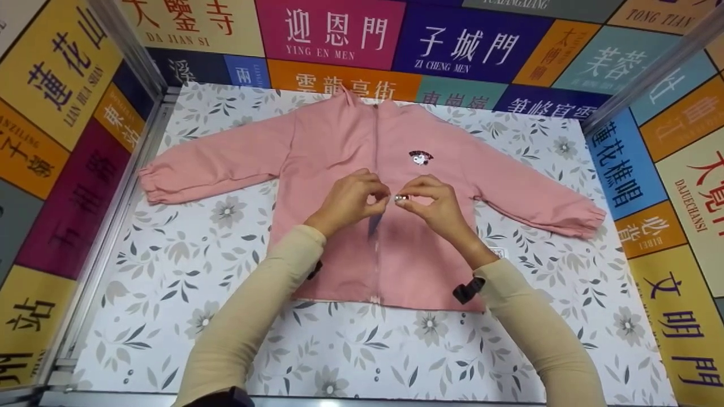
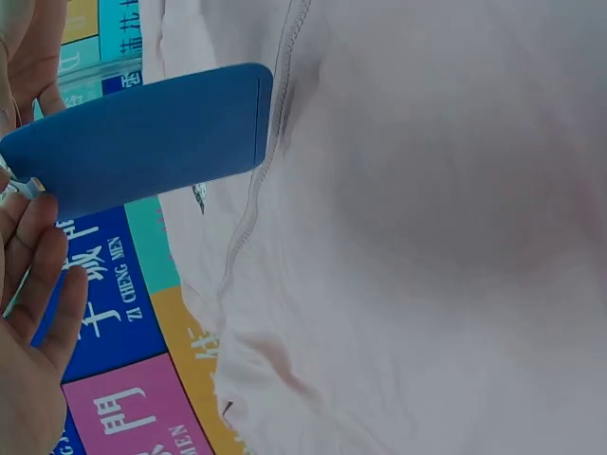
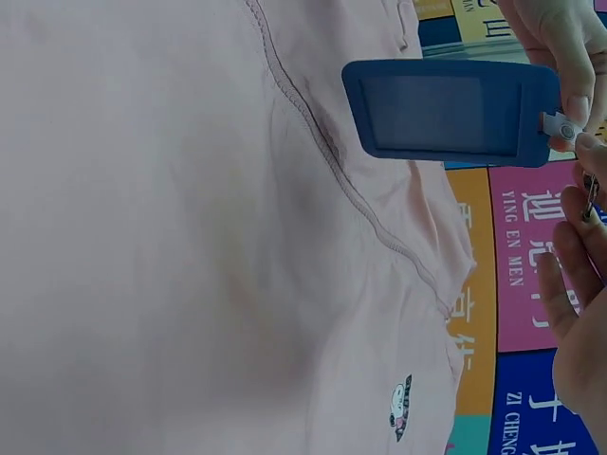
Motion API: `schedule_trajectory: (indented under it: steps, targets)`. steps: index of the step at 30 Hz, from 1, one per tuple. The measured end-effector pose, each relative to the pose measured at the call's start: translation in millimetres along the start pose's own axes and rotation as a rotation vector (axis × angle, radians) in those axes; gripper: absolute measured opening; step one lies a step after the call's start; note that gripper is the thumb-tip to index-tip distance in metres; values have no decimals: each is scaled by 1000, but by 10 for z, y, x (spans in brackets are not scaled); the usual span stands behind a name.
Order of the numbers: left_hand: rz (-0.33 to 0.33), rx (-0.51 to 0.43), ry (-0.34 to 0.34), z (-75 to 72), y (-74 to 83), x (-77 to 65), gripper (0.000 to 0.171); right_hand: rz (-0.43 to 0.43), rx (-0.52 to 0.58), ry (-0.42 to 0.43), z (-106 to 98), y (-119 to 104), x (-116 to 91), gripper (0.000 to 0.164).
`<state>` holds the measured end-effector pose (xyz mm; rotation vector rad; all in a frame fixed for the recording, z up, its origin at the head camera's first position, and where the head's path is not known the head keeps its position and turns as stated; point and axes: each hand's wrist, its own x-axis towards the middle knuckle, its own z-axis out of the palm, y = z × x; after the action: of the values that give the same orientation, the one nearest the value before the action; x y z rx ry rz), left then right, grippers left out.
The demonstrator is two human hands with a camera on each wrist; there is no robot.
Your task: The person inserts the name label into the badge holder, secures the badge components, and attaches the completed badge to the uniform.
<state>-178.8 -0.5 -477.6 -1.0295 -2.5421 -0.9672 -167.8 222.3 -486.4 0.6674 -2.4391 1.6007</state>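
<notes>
A blue badge holder (image 3: 446, 112) with a clear window hangs over the jacket front, its back showing in the left wrist view (image 2: 152, 137). In the head view it appears edge-on as a dark strip (image 1: 374, 224). My left hand (image 1: 353, 198) pinches the small snap strap (image 3: 561, 128) at the holder's top. Close beside it, my right hand (image 1: 432, 203) pinches a small metal clip (image 1: 401, 198) between thumb and fingertips. The strap and clip are partly hidden by fingers. Beneath both hands lies a pink zipped jacket (image 1: 334, 254), spread flat with sleeves out.
The jacket lies on a white floral tabletop (image 1: 271, 362). Colourful panels with printed place names (image 1: 334, 34) wall in the back and sides. A small dog print (image 1: 419, 158) marks the jacket's chest. A white label (image 1: 498, 252) shows behind the right wrist.
</notes>
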Motion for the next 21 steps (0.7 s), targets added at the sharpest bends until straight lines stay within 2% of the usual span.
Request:
schedule_trajectory:
  steps: [3, 6, 8, 14, 21]
  targets:
    - [63, 57, 50, 5, 14, 8, 14, -53, 3, 11, 4, -88, 4, 11]
    - [89, 64, 99, -17, 6, 4, 13, -94, -5, 10, 10, -230, -6, 12]
    - [94, 64, 104, -58, -7, -8, 14, -99, -8, 18, 25, -304, -11, 13]
    - [51, 29, 55, -139, -22, -22, 15, -77, 5, 42, -2, -265, -37, 12]
    - [5, -22, 90, -134, -49, -37, 13, -62, 11, 50, -25, -299, -21, 12]
